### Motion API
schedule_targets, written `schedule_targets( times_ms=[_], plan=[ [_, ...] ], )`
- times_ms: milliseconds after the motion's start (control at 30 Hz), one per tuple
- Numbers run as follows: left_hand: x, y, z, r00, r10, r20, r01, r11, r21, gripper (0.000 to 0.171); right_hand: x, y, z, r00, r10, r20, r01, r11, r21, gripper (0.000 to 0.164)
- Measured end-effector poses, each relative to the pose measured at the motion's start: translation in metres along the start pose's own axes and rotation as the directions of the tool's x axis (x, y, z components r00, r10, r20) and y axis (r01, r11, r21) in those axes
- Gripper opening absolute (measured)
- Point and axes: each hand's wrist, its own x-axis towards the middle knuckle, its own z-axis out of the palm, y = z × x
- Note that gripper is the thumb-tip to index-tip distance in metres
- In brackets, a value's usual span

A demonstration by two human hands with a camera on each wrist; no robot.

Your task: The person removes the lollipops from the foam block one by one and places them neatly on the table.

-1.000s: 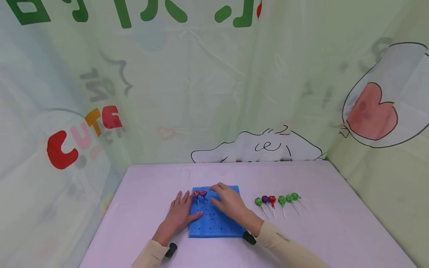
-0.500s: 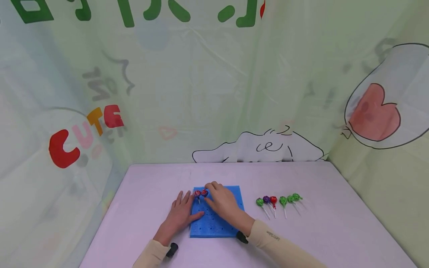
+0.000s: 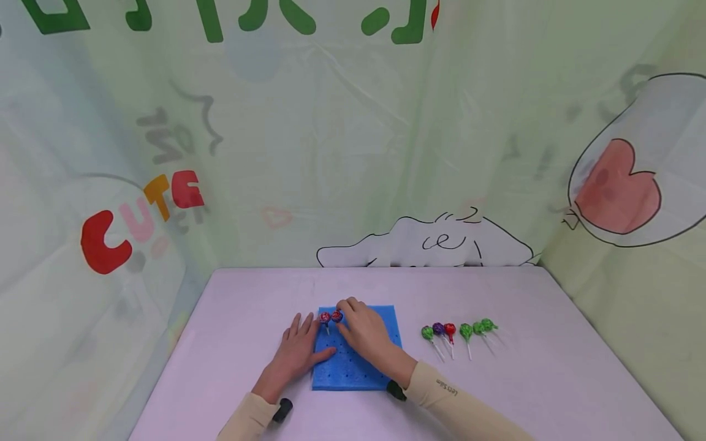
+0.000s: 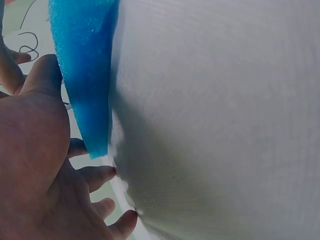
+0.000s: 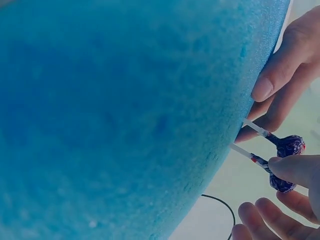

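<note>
A blue foam board (image 3: pixel 353 378) with small holes lies on the table. Two lollipops in dark red and blue wrappers stand side by side near its far left corner, their white sticks in the foam. My right hand (image 3: pixel 368 335) pinches the right lollipop (image 5: pixel 282 183) between thumb and index finger at its wrapper. Just beside it is the left lollipop (image 5: pixel 291 146), free of any hand. My left hand (image 3: pixel 295 354) rests along the board's left edge with spread fingers, its thumb (image 4: pixel 46 75) over the foam.
Right of the board, several wrapped lollipops lie on the pale table (image 3: pixel 265 294): green (image 3: pixel 427 332), purple (image 3: pixel 438 329), red (image 3: pixel 450 331) and more green ones (image 3: pixel 466 331). A printed curtain (image 3: pixel 353 153) hangs behind the table.
My right hand has moved a little left over the board, and its fingers have come onto the right lollipop. The left hand has stayed at the board's edge.
</note>
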Motion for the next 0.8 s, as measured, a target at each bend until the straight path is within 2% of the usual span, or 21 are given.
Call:
schedule_targets(
  times_ms=[333,533,633,800],
  plan=[
    [0.001,-0.001,0.001,1.000,0.003,0.001,-0.003,1.000,0.007,0.089,0.004,0.002,-0.006,0.999,0.033,-0.015,-0.032,0.999,0.028,0.033],
    [0.000,-0.001,0.000,1.000,0.004,0.005,-0.004,1.000,-0.011,0.088,0.003,0.008,-0.014,0.996,0.079,0.031,-0.082,0.990,0.117,0.033],
    [0.000,-0.001,-0.001,1.000,0.007,0.007,-0.007,1.000,-0.008,0.089,0.001,0.013,-0.019,0.988,0.123,0.091,-0.140,0.969,0.205,0.030],
    [-0.001,0.000,-0.003,1.000,0.002,0.014,-0.002,1.000,-0.018,0.089,-0.001,0.022,-0.027,0.963,0.176,0.205,-0.240,0.907,0.348,0.029]
  ],
)
